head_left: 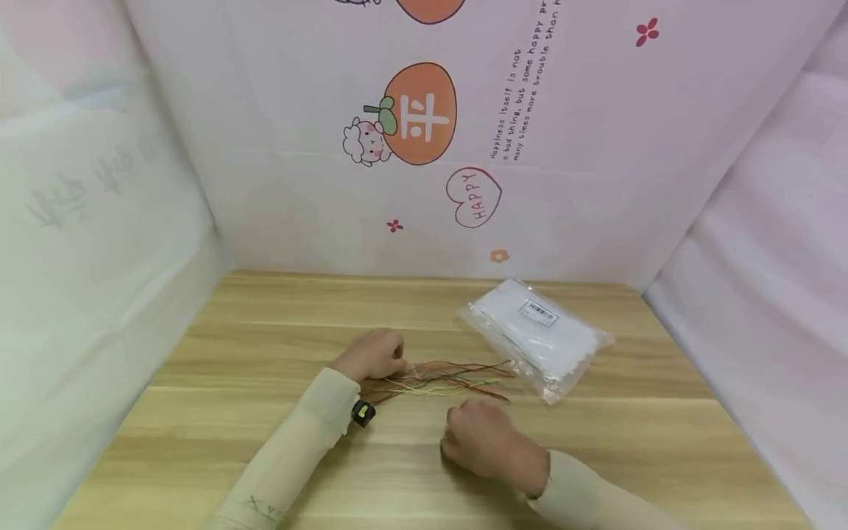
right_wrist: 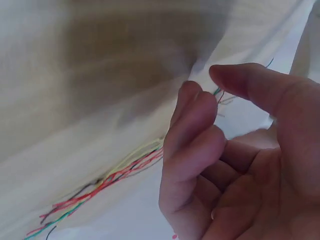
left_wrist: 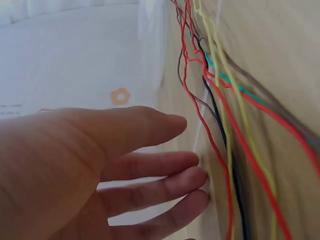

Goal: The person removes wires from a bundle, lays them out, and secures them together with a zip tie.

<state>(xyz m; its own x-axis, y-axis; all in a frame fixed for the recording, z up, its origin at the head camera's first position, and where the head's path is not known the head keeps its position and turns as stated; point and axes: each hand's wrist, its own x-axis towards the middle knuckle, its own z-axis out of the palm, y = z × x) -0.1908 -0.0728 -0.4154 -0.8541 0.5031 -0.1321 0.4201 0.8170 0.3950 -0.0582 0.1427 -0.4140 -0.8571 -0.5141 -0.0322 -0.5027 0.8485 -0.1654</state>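
A loose bundle of thin wires (head_left: 450, 380) in red, yellow, black, green and brown lies crosswise on the wooden table. At its left end is my left hand (head_left: 373, 353), right over the wires in the head view. The left wrist view shows that hand (left_wrist: 75, 170) with relaxed fingers and a gap between thumb and fingertips; the wires (left_wrist: 235, 120) run past the fingertips. My right hand (head_left: 486, 442) is on the near side of the bundle, its fingers loosely curled. In the right wrist view this hand (right_wrist: 235, 170) holds nothing, and the wires (right_wrist: 107, 182) pass behind it.
A clear plastic packet (head_left: 536, 331) with white contents and a barcode label lies behind the wires' right end. White printed cloth (head_left: 305, 191) stands at the table's back edge, and pale cloth walls (head_left: 762, 243) flank both sides. The wooden tabletop (head_left: 265, 316) extends around the hands.
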